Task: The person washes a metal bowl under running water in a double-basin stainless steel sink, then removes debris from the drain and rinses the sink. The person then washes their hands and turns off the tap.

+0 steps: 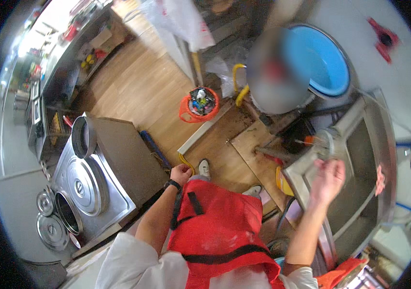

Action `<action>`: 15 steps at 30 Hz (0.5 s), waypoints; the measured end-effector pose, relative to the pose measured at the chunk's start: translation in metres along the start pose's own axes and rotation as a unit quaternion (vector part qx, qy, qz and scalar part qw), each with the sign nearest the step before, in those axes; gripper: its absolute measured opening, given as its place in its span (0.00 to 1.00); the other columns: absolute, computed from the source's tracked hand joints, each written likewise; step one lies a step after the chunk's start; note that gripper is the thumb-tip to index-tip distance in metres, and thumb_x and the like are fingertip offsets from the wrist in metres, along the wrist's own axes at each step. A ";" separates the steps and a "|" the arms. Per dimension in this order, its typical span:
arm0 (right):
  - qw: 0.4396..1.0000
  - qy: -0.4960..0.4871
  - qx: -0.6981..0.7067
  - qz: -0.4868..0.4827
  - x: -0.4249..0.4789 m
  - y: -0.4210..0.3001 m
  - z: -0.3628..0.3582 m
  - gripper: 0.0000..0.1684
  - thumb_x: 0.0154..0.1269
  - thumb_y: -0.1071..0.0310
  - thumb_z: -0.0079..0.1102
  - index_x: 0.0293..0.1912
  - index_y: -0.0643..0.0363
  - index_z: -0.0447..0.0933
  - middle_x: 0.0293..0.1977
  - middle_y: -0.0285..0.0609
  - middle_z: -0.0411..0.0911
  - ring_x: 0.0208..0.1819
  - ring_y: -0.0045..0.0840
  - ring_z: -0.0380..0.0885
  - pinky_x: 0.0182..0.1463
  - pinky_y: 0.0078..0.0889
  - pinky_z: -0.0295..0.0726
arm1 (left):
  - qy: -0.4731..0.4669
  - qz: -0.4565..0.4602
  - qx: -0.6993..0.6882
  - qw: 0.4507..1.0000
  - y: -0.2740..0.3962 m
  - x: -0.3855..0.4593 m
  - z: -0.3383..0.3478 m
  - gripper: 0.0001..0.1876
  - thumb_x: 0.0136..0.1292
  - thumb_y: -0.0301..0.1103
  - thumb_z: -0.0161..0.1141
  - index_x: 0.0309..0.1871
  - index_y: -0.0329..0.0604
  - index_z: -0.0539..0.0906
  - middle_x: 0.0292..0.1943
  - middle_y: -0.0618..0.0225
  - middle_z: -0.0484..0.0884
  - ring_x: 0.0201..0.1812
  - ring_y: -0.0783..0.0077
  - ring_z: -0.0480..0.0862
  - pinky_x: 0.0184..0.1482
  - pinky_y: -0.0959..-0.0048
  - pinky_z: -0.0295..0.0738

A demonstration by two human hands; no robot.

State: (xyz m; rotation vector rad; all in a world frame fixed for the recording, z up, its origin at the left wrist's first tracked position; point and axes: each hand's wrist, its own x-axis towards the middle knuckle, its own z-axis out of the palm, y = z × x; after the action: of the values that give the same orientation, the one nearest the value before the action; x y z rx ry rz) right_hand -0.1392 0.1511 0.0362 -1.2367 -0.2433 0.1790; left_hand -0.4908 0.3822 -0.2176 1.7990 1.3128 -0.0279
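Observation:
My left hand (181, 174), with a dark band on its wrist, hangs loosely curled in front of the red apron (220, 220). Nothing shows in it. A yellow hose or cord (186, 162) lies on the floor just beyond its fingers. My right hand (329, 178) is over the near rim of the stainless steel sink (362, 141), fingers bent. Its fingertips meet the edge of a blurred round container (325, 141) at the sink's corner; blur hides whether they grip it. Something orange (307, 140) shows beside that container.
A steel counter (122, 202) with lidded pots is at left. Ahead stand an orange-bagged bin (200, 115) full of waste and a large blue tub (326, 61). A blurred patch hides part of the tub. A pale bar (205, 128) lies on the wooden floor.

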 end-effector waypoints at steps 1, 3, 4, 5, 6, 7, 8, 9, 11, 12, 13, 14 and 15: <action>0.998 -0.007 0.035 0.053 0.001 0.032 0.040 0.04 0.63 0.74 0.52 0.38 0.57 0.73 0.31 0.36 0.75 0.29 0.23 0.75 0.39 0.38 0.80 | 0.009 -0.001 -0.006 1.000 -0.001 0.011 -0.007 0.13 0.50 0.37 0.60 0.33 0.36 0.82 0.27 0.58 0.83 0.31 0.68 0.83 0.36 0.72 0.76; 0.975 -0.064 0.133 0.167 0.010 0.105 0.105 0.06 0.63 0.73 0.52 0.42 0.59 0.72 0.37 0.41 0.75 0.31 0.30 0.76 0.40 0.42 0.80 | -0.016 -0.040 -0.053 0.998 -0.020 0.021 -0.010 0.14 0.52 0.38 0.60 0.34 0.34 0.81 0.27 0.57 0.83 0.30 0.67 0.83 0.35 0.72 0.76; 0.965 -0.066 0.158 0.199 0.007 0.142 0.139 0.06 0.63 0.72 0.53 0.41 0.61 0.71 0.38 0.41 0.75 0.32 0.33 0.77 0.39 0.42 0.80 | -0.007 -0.043 -0.085 0.995 -0.036 0.026 -0.006 0.14 0.52 0.38 0.60 0.34 0.34 0.81 0.26 0.58 0.83 0.29 0.68 0.83 0.34 0.72 0.76; 0.950 -0.088 0.192 0.231 0.007 0.189 0.163 0.07 0.62 0.71 0.54 0.40 0.60 0.72 0.38 0.42 0.76 0.33 0.34 0.79 0.38 0.42 0.81 | 0.001 -0.046 -0.119 0.992 -0.049 0.029 0.000 0.14 0.53 0.38 0.60 0.34 0.34 0.81 0.26 0.58 0.82 0.29 0.68 0.83 0.33 0.72 0.76; 0.936 -0.109 0.222 0.251 0.009 0.241 0.178 0.06 0.62 0.70 0.55 0.39 0.59 0.72 0.36 0.43 0.77 0.32 0.35 0.79 0.37 0.41 0.82 | 0.013 -0.047 -0.132 0.990 -0.066 0.033 0.009 0.14 0.53 0.39 0.60 0.34 0.34 0.81 0.25 0.58 0.82 0.28 0.69 0.83 0.33 0.72 0.76; 0.916 -0.101 0.250 0.297 0.010 0.299 0.189 0.05 0.62 0.69 0.55 0.38 0.58 0.72 0.34 0.43 0.78 0.32 0.34 0.79 0.37 0.39 0.82 | 0.025 -0.048 -0.144 0.988 -0.081 0.038 0.019 0.14 0.54 0.39 0.61 0.34 0.34 0.81 0.24 0.59 0.82 0.27 0.71 0.82 0.33 0.73 0.76; 0.909 -0.123 0.236 0.322 0.010 0.358 0.198 0.04 0.62 0.70 0.53 0.38 0.56 0.72 0.34 0.42 0.78 0.31 0.32 0.79 0.37 0.37 0.83 | 0.024 -0.077 -0.149 0.986 -0.089 0.042 0.025 0.13 0.54 0.38 0.61 0.34 0.34 0.81 0.24 0.60 0.82 0.27 0.72 0.82 0.33 0.73 0.76; 0.892 -0.086 0.209 0.391 0.011 0.416 0.202 0.05 0.63 0.71 0.52 0.40 0.56 0.71 0.33 0.40 0.77 0.30 0.29 0.79 0.36 0.34 0.82 | 0.018 -0.107 -0.153 0.982 -0.094 0.044 0.031 0.13 0.54 0.37 0.61 0.34 0.34 0.81 0.24 0.61 0.82 0.26 0.73 0.81 0.33 0.74 0.76; 0.869 -0.073 0.205 0.444 0.010 0.516 0.199 0.02 0.62 0.71 0.53 0.33 0.57 0.72 0.30 0.39 0.77 0.30 0.27 0.78 0.37 0.31 0.82 | 0.055 -0.157 -0.220 0.961 -0.109 0.056 0.052 0.11 0.55 0.35 0.62 0.33 0.34 0.81 0.24 0.63 0.82 0.27 0.77 0.80 0.33 0.76 0.75; 0.862 -0.074 0.203 0.459 0.014 0.544 0.206 0.01 0.62 0.71 0.53 0.34 0.57 0.72 0.30 0.39 0.77 0.30 0.26 0.78 0.36 0.30 0.81 | 0.077 -0.175 -0.258 0.947 -0.120 0.062 0.064 0.09 0.55 0.32 0.62 0.33 0.34 0.81 0.25 0.67 0.82 0.29 0.79 0.80 0.34 0.78 0.75; 0.855 -0.073 0.200 0.473 0.018 0.571 0.210 0.01 0.62 0.72 0.53 0.35 0.57 0.72 0.30 0.39 0.77 0.29 0.26 0.78 0.36 0.30 0.81 | 0.092 -0.185 -0.295 0.933 -0.132 0.074 0.078 0.09 0.54 0.31 0.62 0.33 0.34 0.80 0.26 0.68 0.81 0.29 0.79 0.79 0.35 0.78 0.75; 0.849 -0.069 0.196 0.487 0.020 0.596 0.210 0.01 0.62 0.72 0.52 0.35 0.57 0.72 0.30 0.39 0.77 0.29 0.26 0.78 0.36 0.29 0.81 | 0.105 -0.195 -0.331 0.917 -0.142 0.082 0.091 0.08 0.54 0.30 0.63 0.34 0.34 0.80 0.26 0.68 0.81 0.30 0.80 0.79 0.35 0.79 0.74; 0.844 -0.109 0.207 0.482 0.023 0.618 0.211 0.02 0.62 0.73 0.51 0.36 0.57 0.72 0.32 0.40 0.77 0.31 0.25 0.77 0.35 0.27 0.80 | 0.122 -0.208 -0.367 0.898 -0.144 0.093 0.101 0.08 0.54 0.30 0.63 0.34 0.33 0.80 0.26 0.69 0.81 0.30 0.80 0.78 0.35 0.79 0.74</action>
State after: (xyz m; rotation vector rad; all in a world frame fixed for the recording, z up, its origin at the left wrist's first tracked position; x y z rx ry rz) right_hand -0.1783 0.5463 -0.4828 -0.8018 0.2464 1.1926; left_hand -0.5161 0.3941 -0.4151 0.8827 1.5885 0.4190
